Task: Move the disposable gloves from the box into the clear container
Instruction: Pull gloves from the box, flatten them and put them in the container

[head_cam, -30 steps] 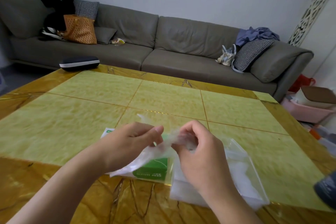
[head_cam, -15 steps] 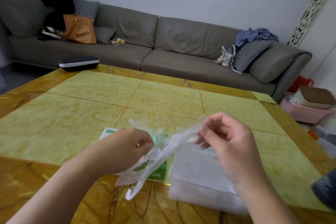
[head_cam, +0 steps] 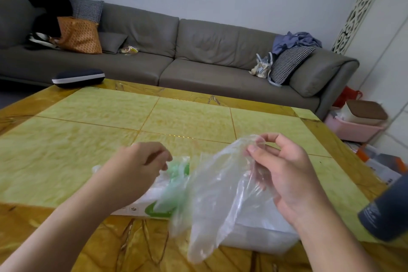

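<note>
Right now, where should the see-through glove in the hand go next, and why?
Probably lower it into the clear container. The right hand pinches the glove by its top edge, so it hangs free just above and in front of the container, clear of the box. The left hand seems to hold nothing.

Both bare forearms reach forward over the table. The left hand (head_cam: 141,161) hangs knuckles-up with its fingers curled under. The right hand (head_cam: 284,172) is raised, palm turned inward, thumb and fingertips pinched together.
</note>
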A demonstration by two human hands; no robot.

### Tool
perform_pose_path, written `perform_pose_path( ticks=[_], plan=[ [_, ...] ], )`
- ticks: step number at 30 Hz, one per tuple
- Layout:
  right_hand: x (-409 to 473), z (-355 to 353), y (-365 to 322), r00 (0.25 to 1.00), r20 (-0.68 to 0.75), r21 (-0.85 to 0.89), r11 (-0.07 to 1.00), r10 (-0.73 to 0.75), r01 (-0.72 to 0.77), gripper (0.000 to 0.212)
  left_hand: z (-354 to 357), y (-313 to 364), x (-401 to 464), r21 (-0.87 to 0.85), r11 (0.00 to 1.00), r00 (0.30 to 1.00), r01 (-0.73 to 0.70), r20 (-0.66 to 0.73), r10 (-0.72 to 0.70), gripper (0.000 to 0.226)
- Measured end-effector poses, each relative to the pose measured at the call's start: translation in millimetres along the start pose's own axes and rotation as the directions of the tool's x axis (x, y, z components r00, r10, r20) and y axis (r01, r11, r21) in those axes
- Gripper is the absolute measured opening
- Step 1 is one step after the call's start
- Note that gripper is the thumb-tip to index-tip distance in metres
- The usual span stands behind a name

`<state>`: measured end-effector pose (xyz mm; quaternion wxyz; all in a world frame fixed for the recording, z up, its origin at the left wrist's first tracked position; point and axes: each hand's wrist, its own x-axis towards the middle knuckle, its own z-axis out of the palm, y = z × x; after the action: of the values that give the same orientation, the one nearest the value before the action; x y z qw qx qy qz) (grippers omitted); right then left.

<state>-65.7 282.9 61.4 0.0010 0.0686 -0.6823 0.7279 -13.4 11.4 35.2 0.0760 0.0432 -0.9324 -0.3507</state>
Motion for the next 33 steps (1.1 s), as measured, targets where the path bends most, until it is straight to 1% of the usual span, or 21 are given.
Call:
perform_pose_path(
  ticks=[2,4,5,7,9,10,11,13,14,17,21,24,27,29,33],
  plan=[
    [-1,-1,0,0.999,0.048,0.000,1.000,0.017,-0.017,0.016,2,9,-1,-0.226,0.973,0.998,-0.043,-0.044,0.034,0.025],
    [-1,-1,2,0.995,0.097,0.023,0.999,0.033,-0.035,0.021,2,22,-5,-0.455,0.887,0.997,-0.077,-0.024,0.074,0.029],
    [-2,0,3,0.991,0.124,0.040,0.998,0.044,-0.049,0.023,2,27,-7,-0.531,0.844,0.996,-0.070,0.010,0.089,0.032],
    [-3,4,5,0.981,0.183,0.073,0.995,0.057,-0.072,0.026,4,35,-12,-0.650,0.760,0.978,0.001,0.159,0.135,0.041],
    [-5,8,7,0.967,0.241,0.119,0.987,0.076,-0.108,0.028,11,41,-17,-0.687,0.720,0.931,0.101,0.320,0.175,0.044],
    [-6,9,8,0.962,0.259,0.126,0.985,0.080,-0.116,0.028,14,44,-19,-0.690,0.711,0.912,0.135,0.367,0.182,0.038],
    [-6,9,8,0.961,0.266,0.113,0.987,0.077,-0.111,0.028,17,46,-21,-0.703,0.696,0.904,0.148,0.381,0.193,0.033],
    [-6,9,9,0.962,0.263,0.079,0.993,0.068,-0.092,0.026,22,49,-22,-0.738,0.656,0.911,0.160,0.366,0.189,0.032],
    [-5,8,10,0.964,0.256,0.074,0.993,0.072,-0.094,0.026,22,48,-22,-0.752,0.633,0.921,0.186,0.358,0.155,0.033],
    [-2,0,8,0.967,0.239,0.028,0.995,0.083,-0.092,0.026,15,43,-19,-0.805,0.540,0.946,0.245,0.321,0.050,0.019],
    [3,-8,10,0.975,0.211,-0.011,0.998,0.067,-0.066,0.026,4,34,-13,-0.850,0.481,0.952,0.213,0.291,0.092,0.026],
    [4,-9,11,0.980,0.188,-0.012,0.998,0.058,-0.056,0.024,1,32,-12,-0.877,0.438,0.970,0.195,0.238,0.045,0.026],
    [4,-9,11,0.987,0.129,-0.004,0.996,0.092,-0.092,0.026,2,35,-13,-0.900,0.391,0.981,0.194,0.190,-0.050,0.023],
    [6,-10,12,0.987,0.096,-0.052,0.991,0.126,-0.122,0.026,2,36,-12,-0.911,0.362,0.980,0.199,0.177,-0.093,0.020],
    [6,-14,11,0.969,0.116,-0.105,0.973,0.218,-0.206,0.032,4,37,-12,-0.922,0.343,0.982,0.181,0.152,-0.110,0.020]
  ],
)
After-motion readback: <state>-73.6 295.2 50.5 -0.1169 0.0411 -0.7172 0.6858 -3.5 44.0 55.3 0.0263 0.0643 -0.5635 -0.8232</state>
